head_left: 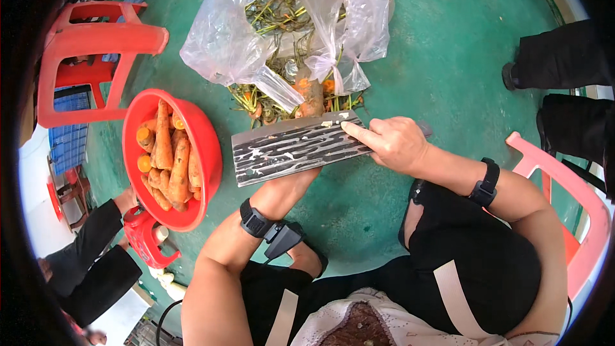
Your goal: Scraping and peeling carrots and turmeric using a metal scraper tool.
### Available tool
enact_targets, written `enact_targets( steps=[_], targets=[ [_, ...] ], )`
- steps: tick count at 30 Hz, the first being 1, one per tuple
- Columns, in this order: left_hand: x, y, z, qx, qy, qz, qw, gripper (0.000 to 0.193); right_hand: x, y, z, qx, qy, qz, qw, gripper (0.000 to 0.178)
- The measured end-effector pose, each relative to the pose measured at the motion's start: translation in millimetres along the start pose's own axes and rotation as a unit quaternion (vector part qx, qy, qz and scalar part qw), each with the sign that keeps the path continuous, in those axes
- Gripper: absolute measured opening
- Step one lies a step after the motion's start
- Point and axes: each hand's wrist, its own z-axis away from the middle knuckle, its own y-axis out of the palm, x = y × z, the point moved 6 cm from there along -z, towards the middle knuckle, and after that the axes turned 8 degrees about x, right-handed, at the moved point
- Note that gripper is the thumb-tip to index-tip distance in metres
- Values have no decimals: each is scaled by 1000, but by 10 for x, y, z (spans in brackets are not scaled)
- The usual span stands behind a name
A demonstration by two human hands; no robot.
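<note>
My right hand [398, 145] grips a wide cleaver [295, 147] by its handle, the index finger stretched along the top of the blade. The dark, streaked blade lies across the view and hides the fingers of my left hand [306, 178]; only its wrist side shows below. Just beyond the blade's far edge a dirt-covered carrot [311, 97] sticks out over a pile of cut carrot tops [256, 104]. A clear plastic bag [224, 32] behind it holds more green stems. To the left, a red basin [214, 160] holds several orange carrots [164, 147].
A red plastic chair [102, 41] stands at the far left, with a blue crate [69, 131] near it. A small red stool [144, 240] and another person's legs [96, 269] are at lower left. At right are another person's dark trouser legs [557, 57] and a pink chair [576, 198].
</note>
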Motion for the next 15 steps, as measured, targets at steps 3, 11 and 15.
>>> enact_targets(
  steps=[3,11,15],
  targets=[
    [-282,46,29,19,45,-620,783,37,6,18,0,-5,-1,20,1000,36],
    [-335,15,73,-2,31,-636,771,40,29,-97,-60,-25,-5,18,1000,37],
    [-483,51,131,25,71,-748,660,36,18,-111,-61,-29,-12,22,999,37]
  ],
)
